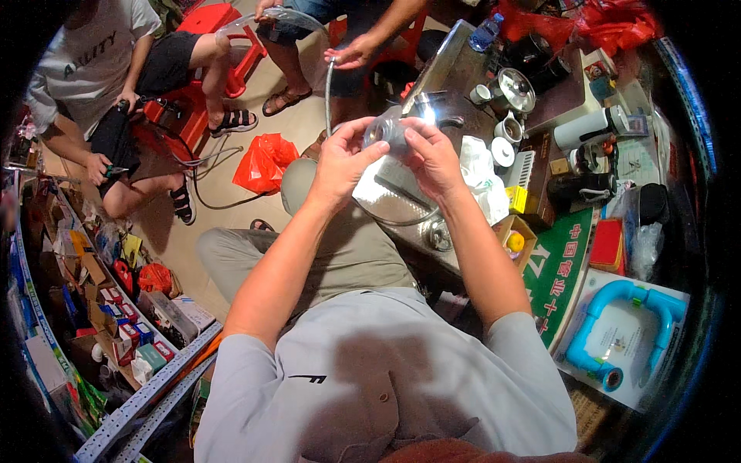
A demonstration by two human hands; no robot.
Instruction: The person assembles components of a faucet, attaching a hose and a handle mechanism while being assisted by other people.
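Observation:
Out in front of my body, my left hand (345, 158) and my right hand (434, 160) are both closed around a clear, rounded plastic-looking piece (388, 133). Its exact kind I cannot make out. My thumbs press on its near side, while the other fingers go behind it. Just beyond my left hand, a thin grey hose (329, 96) hangs from a co-worker's hand (353, 55). Whether this hose joins the piece is hidden by my fingers. A dark hose (405, 224) curves below my hands, in front of the table edge.
Cups, a lidded pot (515, 90) and a kettle (584, 127) crowd the table at right. Blue pipes (590, 339) lie on a white board nearer me. Another person sits at far left holding cables, by a red bag (265, 163). Shelves with small boxes (127, 332) stand at left.

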